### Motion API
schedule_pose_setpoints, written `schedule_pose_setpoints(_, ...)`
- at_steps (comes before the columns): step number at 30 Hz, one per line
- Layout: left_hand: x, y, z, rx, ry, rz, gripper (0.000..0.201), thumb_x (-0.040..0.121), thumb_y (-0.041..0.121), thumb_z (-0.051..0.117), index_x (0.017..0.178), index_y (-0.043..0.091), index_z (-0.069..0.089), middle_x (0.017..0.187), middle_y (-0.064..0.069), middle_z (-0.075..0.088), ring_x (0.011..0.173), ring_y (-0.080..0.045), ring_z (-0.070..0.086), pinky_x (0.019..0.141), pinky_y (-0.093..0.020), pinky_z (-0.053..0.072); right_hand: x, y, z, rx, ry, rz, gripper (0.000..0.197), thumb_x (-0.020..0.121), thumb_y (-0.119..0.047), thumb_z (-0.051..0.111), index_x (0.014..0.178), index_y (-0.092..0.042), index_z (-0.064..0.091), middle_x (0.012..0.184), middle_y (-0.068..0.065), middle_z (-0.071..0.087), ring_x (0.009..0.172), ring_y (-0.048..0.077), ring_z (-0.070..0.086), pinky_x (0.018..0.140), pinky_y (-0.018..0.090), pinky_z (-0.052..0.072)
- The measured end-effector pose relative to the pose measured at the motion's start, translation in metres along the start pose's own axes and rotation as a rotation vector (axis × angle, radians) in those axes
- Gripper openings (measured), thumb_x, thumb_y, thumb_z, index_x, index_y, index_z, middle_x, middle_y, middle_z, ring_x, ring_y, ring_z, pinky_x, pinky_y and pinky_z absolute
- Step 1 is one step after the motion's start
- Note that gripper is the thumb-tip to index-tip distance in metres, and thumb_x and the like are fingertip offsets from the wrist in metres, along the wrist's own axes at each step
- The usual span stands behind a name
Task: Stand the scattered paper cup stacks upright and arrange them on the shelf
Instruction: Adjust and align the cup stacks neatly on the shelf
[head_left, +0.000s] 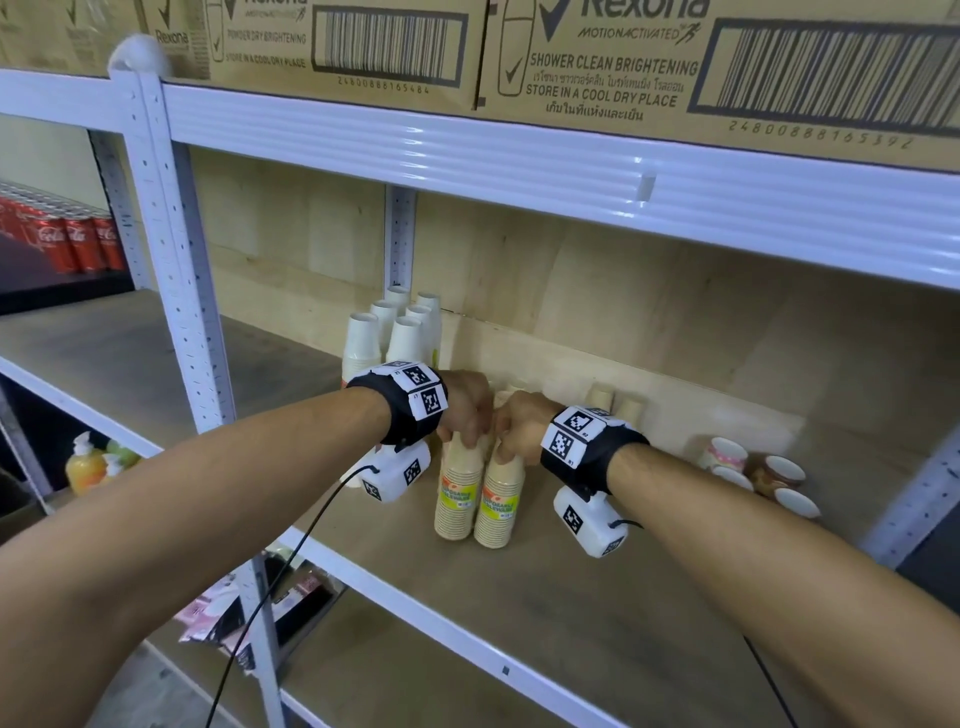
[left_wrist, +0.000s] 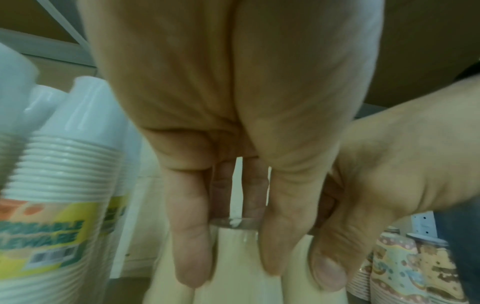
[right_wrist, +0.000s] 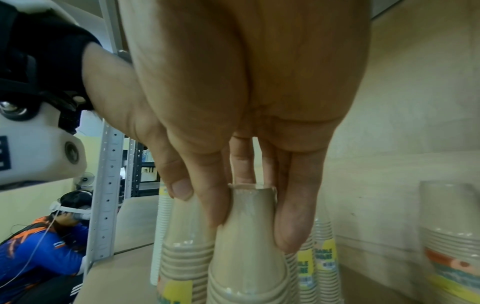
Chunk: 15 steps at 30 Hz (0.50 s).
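Two beige cup stacks in clear wrap with yellow-green labels stand upright side by side on the wooden shelf (head_left: 597, 597). My left hand (head_left: 465, 410) grips the top of the left beige stack (head_left: 457, 493), fingers (left_wrist: 192, 246) curled down its sides (left_wrist: 233, 267). The top of the right beige stack (head_left: 500, 506) is held by my right hand (head_left: 519, 426), whose fingers (right_wrist: 291, 216) pinch its upper cup (right_wrist: 249, 226). More beige stacks (head_left: 615, 402) stand behind the hands.
Several white cup stacks (head_left: 395, 332) stand upright at the back left. Patterned cup stacks (head_left: 763, 475) lie on their sides at the right. A white shelf beam (head_left: 519, 161) with cardboard boxes (head_left: 675, 67) runs overhead. Another person (right_wrist: 44, 242) crouches beyond the upright post (head_left: 176, 260).
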<state>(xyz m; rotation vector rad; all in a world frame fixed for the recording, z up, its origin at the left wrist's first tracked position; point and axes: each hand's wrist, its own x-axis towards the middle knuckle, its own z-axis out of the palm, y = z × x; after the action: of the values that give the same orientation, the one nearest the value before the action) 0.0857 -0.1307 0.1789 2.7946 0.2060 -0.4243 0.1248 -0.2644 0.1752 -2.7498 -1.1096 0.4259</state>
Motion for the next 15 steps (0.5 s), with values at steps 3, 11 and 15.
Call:
schedule_pose_setpoints(3, 0.005, 0.016, -0.004, -0.022, -0.004, 0.038, 0.037, 0.080, 0.009, 0.074, 0.117, 0.011, 0.068, 0.111, -0.010, 0.070, 0.086, -0.028, 0.071, 0.075, -0.036, 0.061, -0.007, 0.014, -0.009, 0.036, 0.022, 0.047, 0.037, 0.077, -0.016, 0.077, 0.112, -0.006, 0.068, 0.101, 0.009, 0.068, 0.079, 0.020, 0.060, 0.072, 0.031, 0.053)
schedule_pose_setpoints(11, 0.028, 0.062, -0.015, -0.061, 0.060, 0.108, 0.027, 0.076, 0.010, 0.076, 0.101, 0.020, 0.071, 0.092, -0.004, 0.066, 0.066, -0.016, 0.062, 0.050, -0.019, 0.048, -0.025, 0.068, -0.036, 0.075, 0.089, 0.156, 0.035, 0.075, -0.017, 0.078, 0.106, -0.006, 0.068, 0.094, 0.008, 0.070, 0.074, 0.020, 0.066, 0.072, 0.033, 0.055)
schedule_pose_setpoints(15, 0.043, 0.082, -0.017, -0.044, 0.093, 0.140, 0.029, 0.076, 0.008, 0.076, 0.104, 0.016, 0.071, 0.101, -0.009, 0.069, 0.076, -0.023, 0.068, 0.054, -0.023, 0.052, -0.029, 0.096, -0.043, 0.048, 0.144, 0.237, 0.033, 0.077, -0.016, 0.078, 0.106, -0.004, 0.069, 0.102, 0.013, 0.071, 0.077, 0.022, 0.063, 0.071, 0.031, 0.051)
